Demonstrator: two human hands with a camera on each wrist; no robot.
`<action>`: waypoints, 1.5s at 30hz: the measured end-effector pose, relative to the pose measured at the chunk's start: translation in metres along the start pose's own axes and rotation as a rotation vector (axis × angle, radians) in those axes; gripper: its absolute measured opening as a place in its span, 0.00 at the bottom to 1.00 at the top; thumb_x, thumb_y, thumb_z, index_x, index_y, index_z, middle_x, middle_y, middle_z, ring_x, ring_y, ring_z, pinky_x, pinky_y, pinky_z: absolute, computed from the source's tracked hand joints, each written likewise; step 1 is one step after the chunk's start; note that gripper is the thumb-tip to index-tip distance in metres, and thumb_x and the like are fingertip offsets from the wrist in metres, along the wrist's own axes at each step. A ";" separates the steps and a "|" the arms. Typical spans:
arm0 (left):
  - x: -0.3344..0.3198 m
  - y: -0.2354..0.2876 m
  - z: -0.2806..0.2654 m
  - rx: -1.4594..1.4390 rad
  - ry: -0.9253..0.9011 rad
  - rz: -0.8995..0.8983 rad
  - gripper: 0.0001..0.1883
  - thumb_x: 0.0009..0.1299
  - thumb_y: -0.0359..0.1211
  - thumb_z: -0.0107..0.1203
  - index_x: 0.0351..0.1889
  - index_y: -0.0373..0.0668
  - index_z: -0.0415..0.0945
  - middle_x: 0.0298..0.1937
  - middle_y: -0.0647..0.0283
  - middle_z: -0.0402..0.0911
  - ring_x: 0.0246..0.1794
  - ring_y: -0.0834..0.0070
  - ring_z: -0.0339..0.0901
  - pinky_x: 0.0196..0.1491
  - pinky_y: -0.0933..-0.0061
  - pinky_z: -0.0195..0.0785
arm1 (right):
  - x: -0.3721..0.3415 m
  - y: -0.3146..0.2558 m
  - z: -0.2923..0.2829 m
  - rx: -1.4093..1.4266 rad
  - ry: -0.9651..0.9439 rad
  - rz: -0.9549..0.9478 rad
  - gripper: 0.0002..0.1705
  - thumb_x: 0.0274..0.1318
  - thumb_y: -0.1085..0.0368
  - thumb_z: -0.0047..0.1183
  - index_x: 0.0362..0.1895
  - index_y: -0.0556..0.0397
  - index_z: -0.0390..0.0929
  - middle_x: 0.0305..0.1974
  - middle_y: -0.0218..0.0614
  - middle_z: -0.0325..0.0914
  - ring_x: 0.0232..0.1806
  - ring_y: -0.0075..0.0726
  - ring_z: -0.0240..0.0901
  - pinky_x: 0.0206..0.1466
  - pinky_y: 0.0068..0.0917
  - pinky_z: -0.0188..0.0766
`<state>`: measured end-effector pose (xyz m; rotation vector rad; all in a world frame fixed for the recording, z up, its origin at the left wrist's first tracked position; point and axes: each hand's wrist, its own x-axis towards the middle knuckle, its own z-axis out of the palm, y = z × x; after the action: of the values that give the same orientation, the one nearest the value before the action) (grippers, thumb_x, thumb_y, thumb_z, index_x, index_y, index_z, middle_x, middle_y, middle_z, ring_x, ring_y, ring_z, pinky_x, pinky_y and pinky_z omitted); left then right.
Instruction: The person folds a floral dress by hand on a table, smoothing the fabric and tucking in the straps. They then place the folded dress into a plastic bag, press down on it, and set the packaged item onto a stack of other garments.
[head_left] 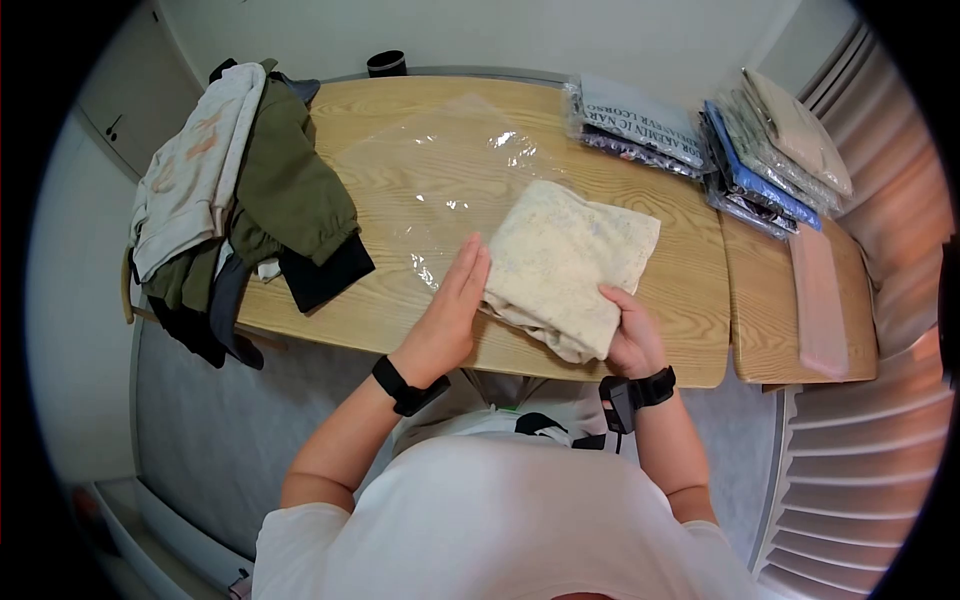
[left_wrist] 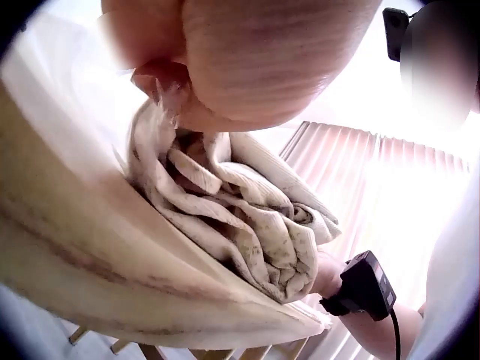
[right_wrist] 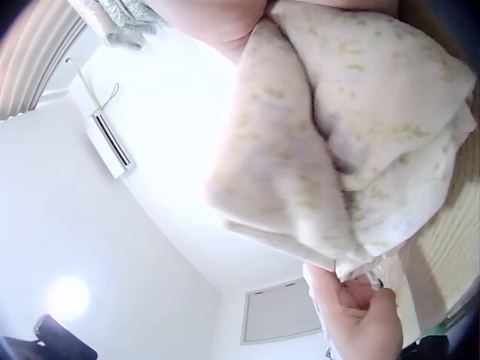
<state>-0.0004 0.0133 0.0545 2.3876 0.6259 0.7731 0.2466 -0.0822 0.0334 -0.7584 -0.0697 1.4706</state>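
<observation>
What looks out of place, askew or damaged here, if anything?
Mostly the pile of loose clothes at the left end of the table: dark cloth hangs over the edge, unlike the bagged garments on the right. The cream cloth also looks bunched along its near edge. I see no spill or damage.

L hand (head_left: 440,315) is flat w/ fingers (head_left: 466,268) straight, R hand (head_left: 637,338) grips w/ thumb (head_left: 618,295) on top (both arms (head_left: 342,440) fwd).

2 hands (head_left: 445,315) (head_left: 636,338), 2 wristbands (head_left: 388,374) (head_left: 657,386), 1 cream garment (head_left: 565,260), 1 clothes heap (head_left: 285,165), 2 bagged stacks (head_left: 640,120) (head_left: 765,180)
</observation>
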 end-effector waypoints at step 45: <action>-0.027 0.020 0.053 0.566 -0.022 -0.194 0.40 0.55 0.50 0.55 0.58 0.28 0.64 0.62 0.33 0.58 0.65 0.45 0.54 0.67 0.52 0.46 | 0.095 0.065 0.092 0.309 -0.249 0.197 0.28 0.63 0.72 0.38 0.66 0.59 0.50 0.67 0.47 0.52 0.68 0.49 0.49 0.73 0.47 0.42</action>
<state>0.0185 -0.0356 0.0206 2.7669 1.1747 0.5321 0.1591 0.0371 0.0341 -0.3369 0.0439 1.7093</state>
